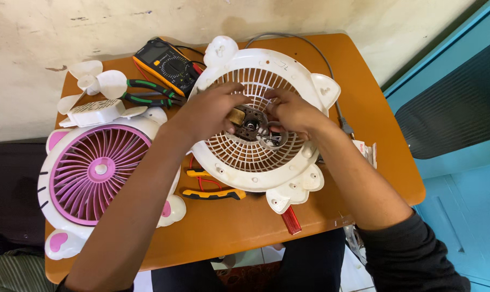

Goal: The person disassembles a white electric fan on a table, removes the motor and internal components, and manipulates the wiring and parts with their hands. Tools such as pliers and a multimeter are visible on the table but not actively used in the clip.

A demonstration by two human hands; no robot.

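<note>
A crowded orange table (364,108): the white fan housing (266,173) fills its middle, with the pink-grilled front cover (93,173) blocking the left side and a multimeter (166,65), green-handled pliers (147,93) and loose fan blade (93,81) lining the far edge. Bare wood lies open along the right side and the near edge, save for a yellow-handled tool (212,193) and a red item (291,220).

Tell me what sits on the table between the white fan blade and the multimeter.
In the head view, green-handled pliers lie between the white fan blade and the multimeter, their jaws pointing toward the white rear grille.
</note>
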